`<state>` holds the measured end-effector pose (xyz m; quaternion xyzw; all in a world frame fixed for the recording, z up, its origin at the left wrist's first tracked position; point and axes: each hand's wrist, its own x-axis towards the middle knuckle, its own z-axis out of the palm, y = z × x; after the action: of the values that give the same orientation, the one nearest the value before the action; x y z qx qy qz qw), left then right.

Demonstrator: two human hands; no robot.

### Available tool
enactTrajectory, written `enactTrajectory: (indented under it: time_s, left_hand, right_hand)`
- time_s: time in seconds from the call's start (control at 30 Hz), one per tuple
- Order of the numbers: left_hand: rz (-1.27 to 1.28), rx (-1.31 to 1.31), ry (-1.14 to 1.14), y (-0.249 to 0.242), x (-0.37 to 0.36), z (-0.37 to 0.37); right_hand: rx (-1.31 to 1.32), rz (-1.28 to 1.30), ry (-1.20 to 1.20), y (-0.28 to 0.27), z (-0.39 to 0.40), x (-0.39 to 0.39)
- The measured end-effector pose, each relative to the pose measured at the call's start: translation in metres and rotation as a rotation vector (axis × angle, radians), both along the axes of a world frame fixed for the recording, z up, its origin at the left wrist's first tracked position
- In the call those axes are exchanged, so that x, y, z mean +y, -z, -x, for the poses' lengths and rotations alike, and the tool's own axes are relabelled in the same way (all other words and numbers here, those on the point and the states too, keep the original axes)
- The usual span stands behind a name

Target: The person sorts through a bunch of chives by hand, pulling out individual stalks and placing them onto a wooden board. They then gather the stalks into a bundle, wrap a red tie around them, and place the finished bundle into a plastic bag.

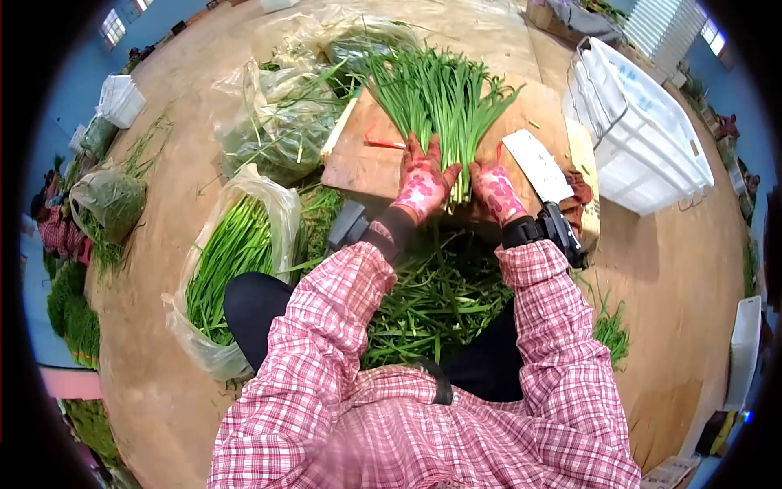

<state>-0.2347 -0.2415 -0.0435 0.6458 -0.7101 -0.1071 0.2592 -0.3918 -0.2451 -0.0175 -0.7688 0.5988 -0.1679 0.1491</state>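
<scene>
A broad bunch of garlic chives (448, 98) lies on a wooden board, leaf tips fanned away from me and pale stem ends toward me. My left hand (423, 178), in a pink patterned glove, closes on the left side of the stems, fingers on top. On the opposite side, my right hand (497, 189), gloved alike, presses against the stem ends; its fingers are partly hidden. A cleaver (538, 165) with a pale, broad blade rests on the board just right of my right hand. A thin red strip (383, 142) lies left of the bunch.
The wooden board (358, 167) stands before my knees. Loose green trimmings (432, 310) are heaped between my legs. An open plastic bag of chives (232, 261) sits at left, with more filled bags (273, 122) behind it. White crates (643, 122) stand at right.
</scene>
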Motion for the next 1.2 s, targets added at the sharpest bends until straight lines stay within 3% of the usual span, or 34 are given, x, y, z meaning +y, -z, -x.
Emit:
enactTrajectory:
  time_s: [0.07, 0.1, 0.13, 0.2, 0.23, 0.27, 0.3, 0.33, 0.37, 0.4, 0.43, 0.5, 0.6, 0.67, 0.7, 0.73, 0.8, 0.87, 0.9, 0.93, 1.0, 1.1, 1.2]
  left_hand:
    - [-0.103, 0.071, 0.042, -0.014, 0.004, -0.004]
    - [0.054, 0.097, 0.179, 0.015, -0.014, -0.007]
    - [0.214, 0.106, 0.281, 0.046, -0.034, -0.019]
    - [-0.001, 0.249, 0.160, -0.008, 0.000, -0.037]
    - [-0.031, 0.156, 0.117, -0.032, 0.009, -0.052]
    - [-0.061, 0.064, 0.096, -0.048, 0.016, -0.072]
    - [0.018, 0.046, 0.241, -0.052, 0.018, -0.109]
    - [0.034, 0.205, 0.290, -0.066, 0.038, -0.144]
    - [0.049, 0.362, 0.345, -0.081, 0.058, -0.179]
    - [-0.041, 0.449, 0.206, -0.094, 0.084, -0.214]
    - [0.001, 0.342, 0.178, -0.090, 0.097, -0.259]
    - [-0.009, 0.381, -0.090, -0.083, 0.150, -0.332]
    - [-0.225, 0.084, -0.644, -0.027, 0.189, -0.426]
    - [-0.275, -0.028, -0.657, 0.003, 0.194, -0.452]
    - [-0.189, -0.100, -0.555, 0.032, 0.187, -0.468]
    - [-0.284, -0.164, -0.493, 0.038, 0.174, -0.471]
    - [-0.338, -0.330, -0.402, 0.083, 0.136, -0.486]
    - [-0.363, -0.314, -0.318, 0.099, 0.102, -0.489]
    - [-0.415, -0.327, -0.297, 0.105, 0.087, -0.492]
    - [-0.466, -0.340, -0.271, 0.111, 0.072, -0.496]
    - [-0.548, -0.313, -0.315, 0.130, 0.046, -0.508]
    - [-0.600, -0.114, -0.323, 0.148, 0.034, -0.526]
    - [-0.549, -0.181, -0.350, 0.127, 0.049, -0.496]
  right_hand:
    - [-0.014, 0.516, -0.277, 0.042, 0.019, -0.015]
    - [0.078, 0.199, -0.293, 0.090, 0.059, -0.049]
    - [-0.030, 0.063, -0.323, 0.071, 0.056, -0.043]
    - [-0.578, -0.236, -0.346, 0.020, 0.030, -0.001]
    - [-0.789, -0.353, -0.338, 0.001, 0.026, 0.011]
    - [-0.597, -0.283, -0.206, -0.011, 0.022, 0.005]
    - [-0.409, -0.186, -0.062, -0.021, 0.018, -0.006]
    - [-0.222, -0.073, 0.096, -0.033, 0.009, -0.012]
    - [-0.311, -0.087, 0.079, -0.049, -0.010, -0.005]
    - [-0.399, -0.099, 0.070, -0.064, -0.035, 0.011]
    - [-0.446, -0.119, -0.053, -0.082, -0.066, 0.028]
    - [-0.526, -0.176, -0.260, -0.109, -0.136, 0.065]
    - [-0.416, -0.169, -0.560, -0.089, -0.226, 0.075]
    - [-0.494, -0.374, -0.602, -0.060, -0.288, 0.076]
    - [-0.494, -0.399, -0.639, -0.033, -0.320, 0.069]
    - [-0.403, -0.458, -0.665, -0.008, -0.349, 0.060]
    - [-0.364, -0.604, -0.610, 0.042, -0.404, 0.045]
    - [-0.452, -0.980, -0.526, 0.083, -0.446, 0.027]
    - [-0.513, -1.020, -0.396, 0.100, -0.462, 0.018]
    - [-0.572, -1.057, -0.261, 0.119, -0.476, 0.009]
    - [-0.564, -0.746, -0.324, 0.154, -0.488, -0.031]
    - [-0.773, -0.830, -0.086, 0.158, -0.491, -0.055]
    - [-0.823, -0.855, 0.010, 0.167, -0.484, -0.064]
